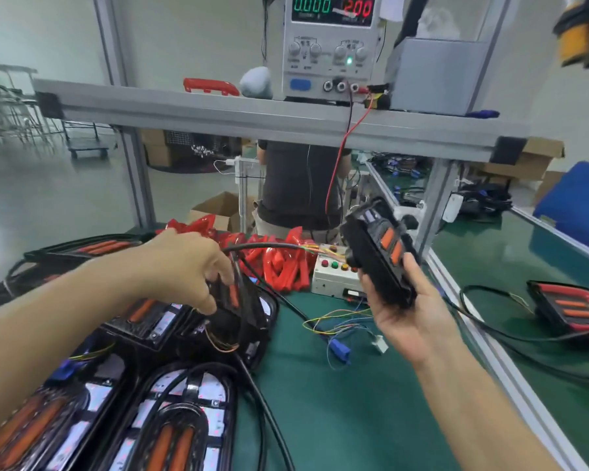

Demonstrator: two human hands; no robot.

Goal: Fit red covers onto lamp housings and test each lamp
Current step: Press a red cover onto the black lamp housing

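Green matting (337, 402) covers the workbench, and a power supply (332, 45) with lit green and red digits is seen on the grey shelf (218, 112) above it. A black lamp housing (380, 253) with two orange strips is held upright in the right hand (408, 314), the fingers curled round its lower end. Another lamp housing (238, 300) is gripped at its top edge by the left hand (184, 266), fingers bent down over it, above a stack of further housings (123, 413) at the near left. Red covers (279, 260) are heaped behind, beside a white button box (334, 273). A covered lamp (572, 307) lies at the far right.
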